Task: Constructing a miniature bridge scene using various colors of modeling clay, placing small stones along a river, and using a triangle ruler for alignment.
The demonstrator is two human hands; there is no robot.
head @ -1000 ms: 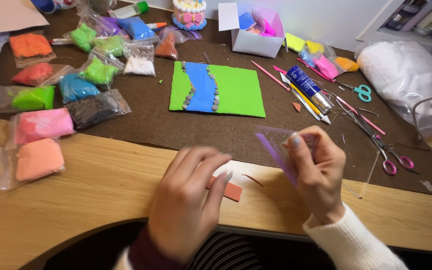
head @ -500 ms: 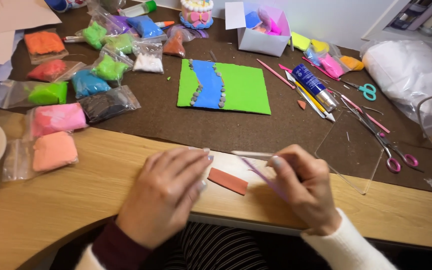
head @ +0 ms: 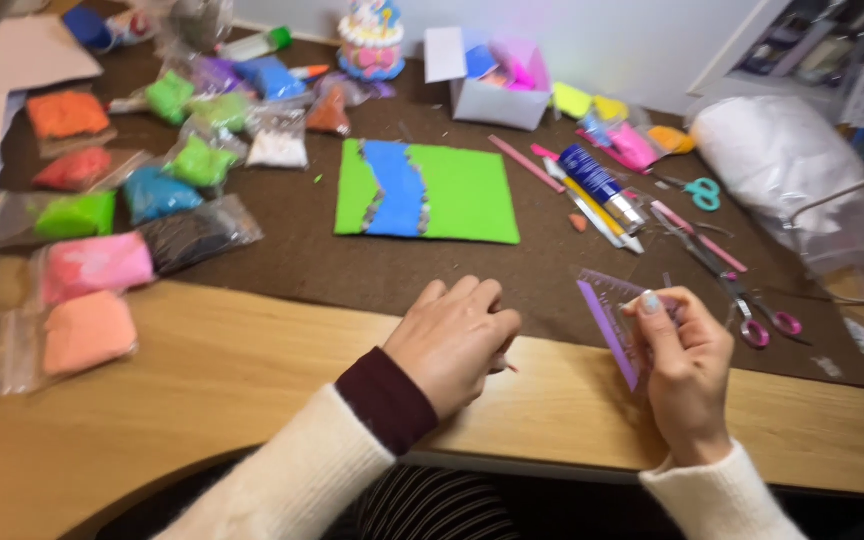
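Observation:
My left hand [head: 452, 340] lies knuckles up on the wooden table edge [head: 232, 370], fingers curled over a small reddish clay piece [head: 509, 367]; only a sliver of it shows. My right hand [head: 690, 372] pinches a clear purple triangular ruler [head: 610, 318], held tilted just above the table edge to the right of the left hand. A green clay board with a blue wavy strip [head: 427, 190] lies on the brown mat [head: 352, 265] beyond both hands.
Several bags of coloured clay [head: 92, 265] lie at the left. Pink-handled scissors [head: 764, 318], teal scissors [head: 702, 190], a blue tube [head: 592, 175] and pink sticks lie at the right. A white box [head: 492, 100], a cake figure [head: 372, 40] and a white plastic bag [head: 782, 150] stand at the back.
My left hand slid right and closed over the reddish piece, which lay exposed before. My right hand lifted the purple ruler from flat on the table to a tilted hold.

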